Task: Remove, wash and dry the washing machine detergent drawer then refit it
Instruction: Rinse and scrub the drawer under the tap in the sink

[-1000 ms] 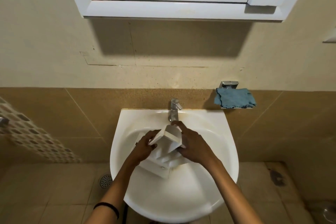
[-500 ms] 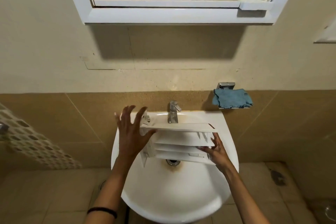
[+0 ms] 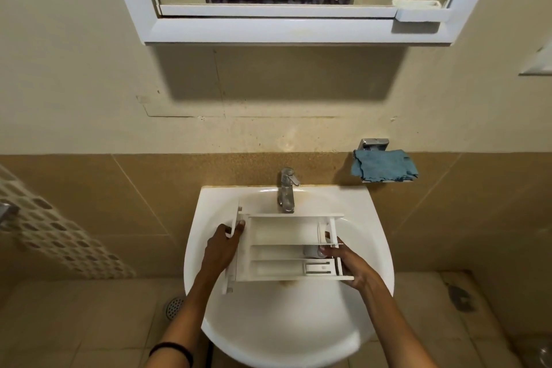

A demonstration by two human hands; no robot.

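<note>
L hand point(image 3: 222, 243) curls round the drawer point(image 3: 283, 248) at its left end, pinching the front panel. R hand point(image 3: 348, 263) grips the right end, fingers curled at the edge. Drawer is level, open side up, over the sink point(image 3: 268, 323), just below the tap point(image 3: 287, 188). Risk: if plastic's wet it may slip and crack in the bowl; lifting could knock the tap. A cloth point(image 3: 383, 166) hangs on the wall to the right.

Dim, warm indoor light from above. Mirror frame point(image 3: 277, 30) throws a broad soft shadow on the wall point(image 3: 89, 92) below. Basin point(image 3: 380, 251) is brightest, w/ mild glare on rim btm right. Drawer point(image 3: 283, 230) sharp, evenly lit. Wide-angle bend at edges; mosaic tiles point(image 3: 59, 236) at left smeared, corners soft & darker. Floor point(image 3: 89, 308) dull, low contrast.
</note>
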